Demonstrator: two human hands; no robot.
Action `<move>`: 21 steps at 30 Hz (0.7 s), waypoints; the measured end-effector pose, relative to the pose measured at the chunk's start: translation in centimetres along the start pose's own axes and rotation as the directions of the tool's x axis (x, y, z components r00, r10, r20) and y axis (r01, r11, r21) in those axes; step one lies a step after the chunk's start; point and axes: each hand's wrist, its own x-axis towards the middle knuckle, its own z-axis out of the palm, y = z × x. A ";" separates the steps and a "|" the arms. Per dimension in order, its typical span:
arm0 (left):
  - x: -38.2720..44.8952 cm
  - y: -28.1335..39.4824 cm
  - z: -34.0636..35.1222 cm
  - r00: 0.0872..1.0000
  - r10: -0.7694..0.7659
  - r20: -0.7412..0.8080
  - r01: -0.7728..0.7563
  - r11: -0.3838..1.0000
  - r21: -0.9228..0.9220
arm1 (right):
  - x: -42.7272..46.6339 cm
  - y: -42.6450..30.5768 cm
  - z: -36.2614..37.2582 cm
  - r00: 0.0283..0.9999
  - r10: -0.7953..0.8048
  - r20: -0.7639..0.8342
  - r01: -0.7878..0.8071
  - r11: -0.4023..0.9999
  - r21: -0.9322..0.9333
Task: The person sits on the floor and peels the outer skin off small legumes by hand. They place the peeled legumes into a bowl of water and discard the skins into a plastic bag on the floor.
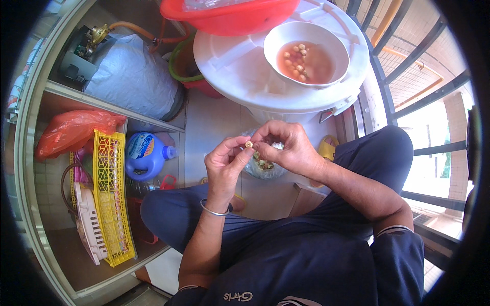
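Observation:
Between the fingertips of my left hand (226,157) is a small, pale, round seed-like piece (249,144); its exact kind is not clear. My right hand (289,147) meets it from the other side, thumb and index finger pinched at the piece. Below the hands, a clear plastic bag (250,168) stands open on the floor with green and brown scraps (264,162) inside, partly hidden by my right hand. Beyond, a white bowl (342,57) holds reddish liquid with several similar pale round pieces (298,68).
The bowl and a red plastic basin (229,19) rest on a white lidded tub (229,69). At left, a cabinet holds a covered gas cylinder (132,72), a blue detergent bottle (143,168) and a yellow plastic basket (111,199). Dark metal railings (428,147) run along the right.

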 end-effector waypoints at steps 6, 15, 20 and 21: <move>0.0 0.0 -0.3 1.000 0.005 0.016 -0.006 0.999 0.052 | 0.0 -0.2 -0.1 0.996 -0.084 -0.004 0.083 0.990 -0.116; -0.1 -0.1 -0.5 0.997 -0.018 0.074 0.020 0.999 -0.031 | -0.1 0.0 0.1 0.998 -0.059 -0.032 0.055 0.993 -0.101; -0.2 0.2 -0.3 0.996 -0.052 0.069 0.053 0.998 -0.016 | 0.1 0.5 0.2 0.998 0.028 -0.047 -0.027 0.999 0.027; -0.2 0.3 -0.3 0.995 -0.072 0.071 0.074 0.997 -0.026 | 0.0 0.5 0.1 0.998 0.042 -0.048 -0.040 0.999 0.032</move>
